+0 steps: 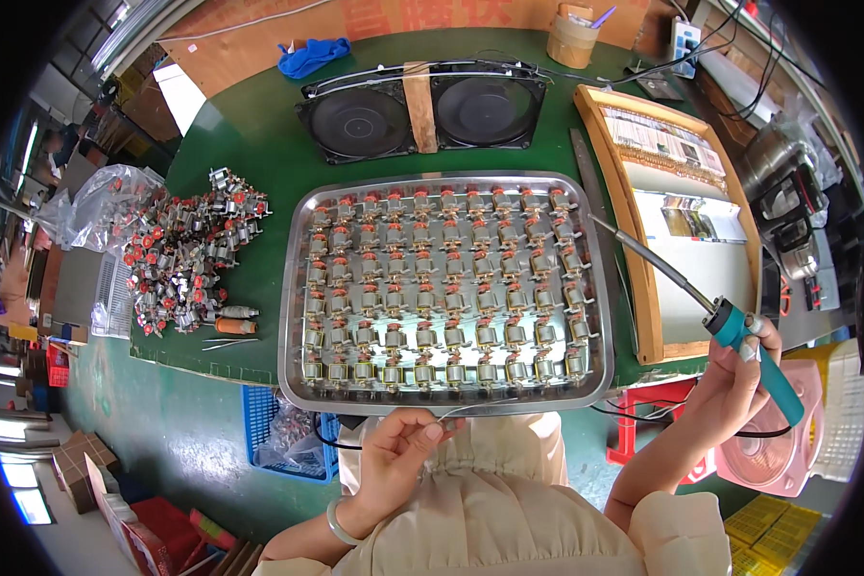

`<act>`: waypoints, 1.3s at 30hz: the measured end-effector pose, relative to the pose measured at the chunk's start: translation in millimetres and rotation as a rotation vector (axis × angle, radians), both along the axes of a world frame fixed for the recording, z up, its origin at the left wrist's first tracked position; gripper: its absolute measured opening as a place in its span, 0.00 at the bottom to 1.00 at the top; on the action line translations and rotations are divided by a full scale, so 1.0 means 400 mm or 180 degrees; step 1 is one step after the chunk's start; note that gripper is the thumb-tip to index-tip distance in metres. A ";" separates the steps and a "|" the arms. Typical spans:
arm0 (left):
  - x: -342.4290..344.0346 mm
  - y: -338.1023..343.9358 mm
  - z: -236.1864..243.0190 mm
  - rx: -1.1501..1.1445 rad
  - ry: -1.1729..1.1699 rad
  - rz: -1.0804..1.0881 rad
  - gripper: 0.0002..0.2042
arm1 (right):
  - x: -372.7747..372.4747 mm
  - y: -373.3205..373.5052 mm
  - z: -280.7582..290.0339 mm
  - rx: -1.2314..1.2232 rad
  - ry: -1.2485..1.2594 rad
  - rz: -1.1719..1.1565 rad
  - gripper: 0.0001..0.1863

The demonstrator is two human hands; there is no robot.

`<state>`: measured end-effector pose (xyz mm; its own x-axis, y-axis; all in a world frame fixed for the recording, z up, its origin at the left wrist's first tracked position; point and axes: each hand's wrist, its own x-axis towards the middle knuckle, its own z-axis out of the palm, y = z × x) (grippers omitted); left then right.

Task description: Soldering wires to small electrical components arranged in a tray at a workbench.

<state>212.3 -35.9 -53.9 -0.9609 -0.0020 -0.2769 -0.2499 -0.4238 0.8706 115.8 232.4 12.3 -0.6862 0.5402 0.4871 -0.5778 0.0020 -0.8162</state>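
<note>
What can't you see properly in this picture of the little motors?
- Head view: what the left hand pinches is a thin wire too fine to identify; the fingers cover its end.
- The soldering iron in the right hand: its tip is too thin to make out against the metal tray.
- The loose pile of parts: too small to tell apart.
- The blue crate: cut off by the table edge.

Shiny metal, matt green bench

The tray is polished, reflective metal, filled with small metal parts wound in coppery wire; the soldering iron has a dull metal shaft and smooth teal plastic handle; the bench is matt green, with a bare wooden frame at its right edge and blue cloth at its far edge.
</note>
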 end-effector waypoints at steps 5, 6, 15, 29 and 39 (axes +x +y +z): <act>0.007 0.001 0.004 0.0034 -0.0025 -0.0032 0.04 | -0.001 -0.001 0.014 0.0021 0.0155 0.0058 0.12; 0.002 -0.005 0.004 0.0041 -0.0034 -0.0042 0.04 | -0.006 -0.002 0.011 0.0028 0.0146 0.0048 0.12; -0.089 -0.102 0.176 -0.1982 0.0835 -0.0996 0.02 | -0.051 0.014 -0.007 0.0069 0.0080 -0.0027 0.12; -0.552 -0.033 0.259 -0.1090 0.1277 -0.0065 0.02 | -0.138 0.055 -0.008 0.0249 -0.0001 -0.0383 0.11; -0.603 0.001 0.169 -0.3541 0.1405 -0.1007 0.02 | -0.188 0.060 -0.019 0.0975 -0.0373 -0.0166 0.13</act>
